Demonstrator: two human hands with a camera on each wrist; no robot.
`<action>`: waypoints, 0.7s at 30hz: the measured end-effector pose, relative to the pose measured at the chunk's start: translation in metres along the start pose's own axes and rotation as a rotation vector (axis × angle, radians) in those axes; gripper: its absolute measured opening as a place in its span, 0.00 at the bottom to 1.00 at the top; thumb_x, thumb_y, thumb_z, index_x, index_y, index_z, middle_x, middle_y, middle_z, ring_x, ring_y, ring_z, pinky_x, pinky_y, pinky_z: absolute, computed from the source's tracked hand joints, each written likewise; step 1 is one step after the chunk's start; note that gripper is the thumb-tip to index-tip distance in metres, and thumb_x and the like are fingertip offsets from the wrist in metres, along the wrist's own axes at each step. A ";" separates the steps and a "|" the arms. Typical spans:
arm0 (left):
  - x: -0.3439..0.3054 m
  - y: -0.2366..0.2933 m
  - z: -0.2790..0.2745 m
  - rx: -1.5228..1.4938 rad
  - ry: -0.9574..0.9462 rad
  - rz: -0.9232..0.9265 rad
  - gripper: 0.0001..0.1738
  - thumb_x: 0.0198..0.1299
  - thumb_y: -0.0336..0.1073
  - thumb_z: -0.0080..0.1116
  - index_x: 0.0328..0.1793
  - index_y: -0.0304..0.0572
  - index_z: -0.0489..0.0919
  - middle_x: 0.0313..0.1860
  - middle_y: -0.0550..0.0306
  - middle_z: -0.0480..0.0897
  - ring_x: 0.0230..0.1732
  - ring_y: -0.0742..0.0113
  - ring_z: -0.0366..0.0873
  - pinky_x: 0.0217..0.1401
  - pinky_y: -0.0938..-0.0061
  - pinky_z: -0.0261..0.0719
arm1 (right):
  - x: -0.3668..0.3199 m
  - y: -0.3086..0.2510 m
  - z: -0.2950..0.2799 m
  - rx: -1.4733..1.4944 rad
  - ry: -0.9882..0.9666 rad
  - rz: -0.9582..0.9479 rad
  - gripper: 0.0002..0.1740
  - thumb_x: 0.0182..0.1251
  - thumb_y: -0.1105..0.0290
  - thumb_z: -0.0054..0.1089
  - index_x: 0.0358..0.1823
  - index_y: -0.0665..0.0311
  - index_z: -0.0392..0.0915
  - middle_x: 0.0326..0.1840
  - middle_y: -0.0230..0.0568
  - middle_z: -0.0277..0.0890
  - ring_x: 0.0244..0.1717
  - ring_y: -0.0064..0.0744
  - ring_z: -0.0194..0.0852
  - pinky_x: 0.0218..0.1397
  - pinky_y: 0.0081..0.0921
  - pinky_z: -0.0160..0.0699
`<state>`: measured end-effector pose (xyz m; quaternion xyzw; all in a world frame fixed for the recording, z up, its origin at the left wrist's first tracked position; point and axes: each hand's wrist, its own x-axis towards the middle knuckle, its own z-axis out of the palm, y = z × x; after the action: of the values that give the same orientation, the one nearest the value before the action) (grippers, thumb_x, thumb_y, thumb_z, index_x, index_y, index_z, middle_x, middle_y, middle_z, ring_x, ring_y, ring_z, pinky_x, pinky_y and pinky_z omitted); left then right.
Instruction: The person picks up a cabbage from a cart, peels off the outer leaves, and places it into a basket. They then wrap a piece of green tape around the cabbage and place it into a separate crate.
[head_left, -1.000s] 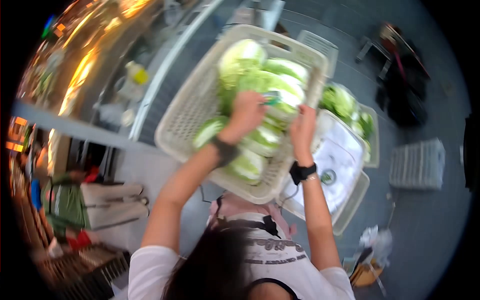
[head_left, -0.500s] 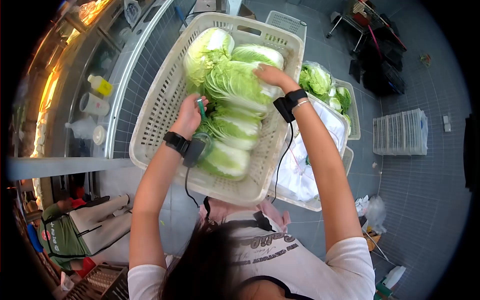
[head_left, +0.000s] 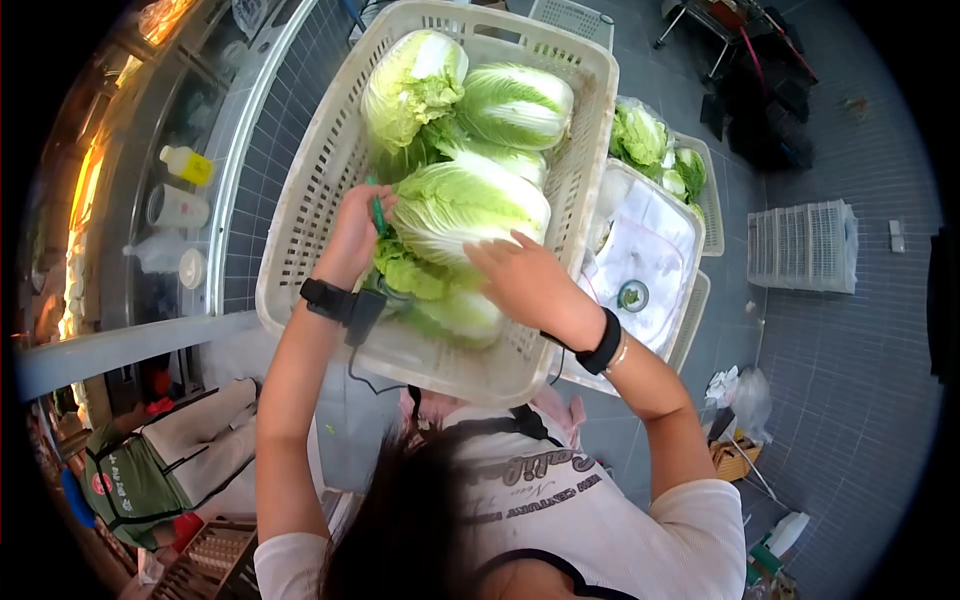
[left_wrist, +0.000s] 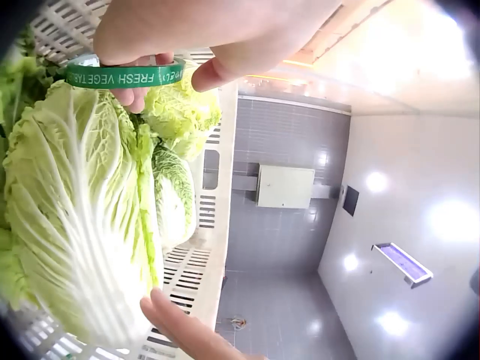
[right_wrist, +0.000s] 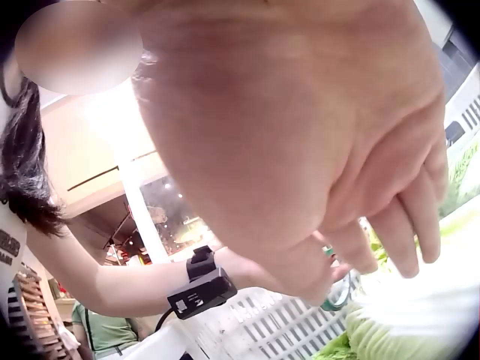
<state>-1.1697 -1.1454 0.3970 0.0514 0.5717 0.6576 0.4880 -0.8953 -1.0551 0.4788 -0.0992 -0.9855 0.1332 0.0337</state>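
My left hand (head_left: 350, 232) grips a narrow green band printed "FRESH VEGETABLE" (left_wrist: 124, 76), like a roll of tape, by the leafy end of a napa cabbage (head_left: 475, 208). Its fingers curl round the band. My right hand (head_left: 530, 285) has its fingers extended at the white base of that cabbage, palm showing large in the right wrist view. The cabbage lies across others in a white plastic crate (head_left: 335, 130). Farther up the crate are a pale cabbage (head_left: 415, 88) and a greener one (head_left: 515, 105). Another cabbage (head_left: 465, 318) lies below, partly covered by the right hand.
Right of the crate stands a second crate with white sheeting (head_left: 650, 240) and a round clear roll (head_left: 632, 295) on it. More cabbages (head_left: 640, 135) lie beyond. On the left, a glass-fronted counter holds a yellow-labelled bottle (head_left: 186, 165). A person in green (head_left: 140, 470) is at lower left.
The right hand has moved down and toward me from the upper cabbages. A cabbage has shifted nearer me, uncovering those behind. The left hand, still with the green band, has moved slightly left.
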 end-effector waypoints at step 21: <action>-0.024 0.018 0.005 0.306 -0.199 -0.003 0.17 0.67 0.36 0.52 0.56 0.35 0.67 0.50 0.51 0.84 0.43 0.70 0.79 0.43 0.76 0.72 | -0.051 -0.004 0.014 0.008 -0.016 0.219 0.22 0.61 0.64 0.63 0.54 0.67 0.78 0.57 0.51 0.76 0.60 0.44 0.72 0.72 0.40 0.60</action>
<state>-1.1648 -1.1566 0.4251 0.1891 0.6141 0.5538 0.5296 -0.8478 -1.0727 0.4641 -0.2050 -0.9685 0.1407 0.0115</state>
